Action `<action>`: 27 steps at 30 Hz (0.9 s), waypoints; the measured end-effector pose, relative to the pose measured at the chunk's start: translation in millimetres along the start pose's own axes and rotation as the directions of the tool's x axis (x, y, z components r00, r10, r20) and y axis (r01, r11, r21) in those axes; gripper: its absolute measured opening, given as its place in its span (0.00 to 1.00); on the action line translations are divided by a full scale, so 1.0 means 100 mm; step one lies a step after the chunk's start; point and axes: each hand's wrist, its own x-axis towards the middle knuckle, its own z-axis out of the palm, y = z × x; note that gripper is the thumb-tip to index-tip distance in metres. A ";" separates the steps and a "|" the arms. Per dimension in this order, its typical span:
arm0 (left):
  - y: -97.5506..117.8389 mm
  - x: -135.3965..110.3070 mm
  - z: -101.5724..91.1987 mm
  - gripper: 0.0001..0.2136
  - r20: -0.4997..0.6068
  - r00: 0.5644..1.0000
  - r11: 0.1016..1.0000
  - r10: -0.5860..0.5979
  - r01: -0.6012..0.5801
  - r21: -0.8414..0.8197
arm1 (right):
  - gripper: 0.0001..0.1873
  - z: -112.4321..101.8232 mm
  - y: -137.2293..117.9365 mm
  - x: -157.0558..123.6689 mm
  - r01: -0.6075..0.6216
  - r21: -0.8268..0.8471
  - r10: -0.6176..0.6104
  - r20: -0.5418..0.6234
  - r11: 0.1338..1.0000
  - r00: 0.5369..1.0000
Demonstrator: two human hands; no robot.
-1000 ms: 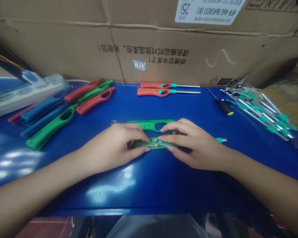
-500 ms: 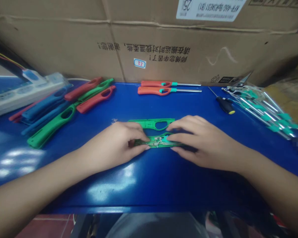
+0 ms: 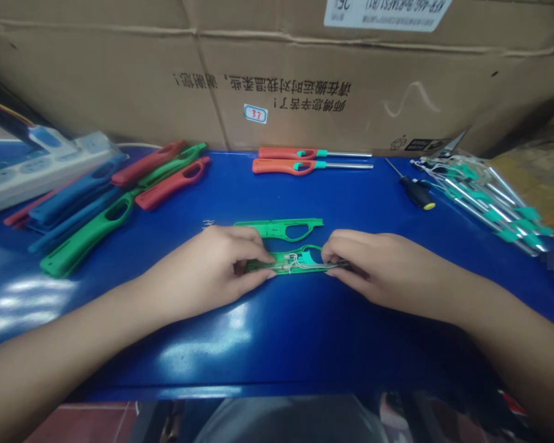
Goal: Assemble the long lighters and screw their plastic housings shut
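An open green lighter half (image 3: pixel 284 269) lies in the middle of the blue table, with white wires, a clear part and a teal trigger (image 3: pixel 311 256) inside it. My left hand (image 3: pixel 224 258) is closed around its left end, thumb and fingertips on the edges. At the other end my right hand (image 3: pixel 378 264) pinches the metal tube area, its fingers hiding most of the tube. Just behind lies the matching green cover half (image 3: pixel 274 230), partly covered by my left hand. Several small screws (image 3: pixel 208 224) sit beyond my left knuckles.
Two orange lighters (image 3: pixel 284 166) lie at the back. Coloured handle shells (image 3: pixel 87 234) and a power strip (image 3: pixel 41 169) are on the left. On the right are a screwdriver (image 3: pixel 418 194) and several metal tube assemblies (image 3: pixel 489 203). A cardboard box (image 3: pixel 143 86) walls off the back.
My right hand has moved slightly right, off the trigger, and its fingers have closed on the tube end. My left hand keeps its hold. The view has shifted slightly.
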 end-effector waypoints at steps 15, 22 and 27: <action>0.01 0.01 0.00 0.06 0.009 1.000 1.000 -0.003 0.003 0.002 | 0.07 0.00 0.05 0.02 0.139 0.038 -0.138 -0.042 0.990 0.990; 0.01 0.01 -0.01 0.06 0.021 1.000 1.000 -0.006 0.006 0.014 | 0.07 0.08 -0.01 0.06 0.087 0.050 -0.083 -0.077 0.995 0.994; -0.01 0.00 -0.01 0.06 0.023 1.000 1.000 0.013 -0.013 0.020 | 0.06 0.08 0.00 0.09 0.067 0.119 -0.054 -0.112 0.991 0.992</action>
